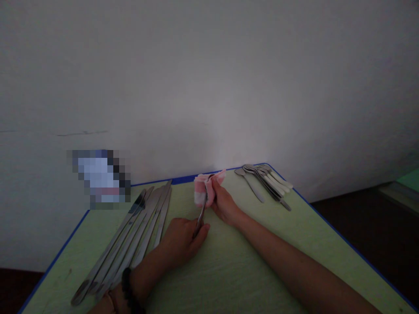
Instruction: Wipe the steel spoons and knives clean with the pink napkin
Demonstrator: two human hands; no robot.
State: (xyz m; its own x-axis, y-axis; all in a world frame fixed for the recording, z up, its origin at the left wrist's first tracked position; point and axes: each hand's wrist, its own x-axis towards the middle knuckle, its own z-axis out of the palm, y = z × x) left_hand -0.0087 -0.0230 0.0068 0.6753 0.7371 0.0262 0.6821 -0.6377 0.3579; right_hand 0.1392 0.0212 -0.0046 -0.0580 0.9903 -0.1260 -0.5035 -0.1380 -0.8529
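My left hand (185,240) is closed around the handle of a metal spoon (200,213), which tilts up and away from me. My right hand (224,203) grips a pink and white cloth (200,192) folded about the spoon's far end. The cloth hides most of that end, so its bowl hardly shows. Left of my left hand lies a row of long, flat metal utensils (131,235), their far ends fanned close together. Beyond my right hand, a single spoon (250,185) lies beside a stack of metal spoons (265,183).
Several pieces of white-handled cutlery (278,185) lie right of the stack. The light green table (248,279) has a blue edge and meets a grey wall (209,87) at the back. A blurred-out object (98,179) stands at the back left corner.
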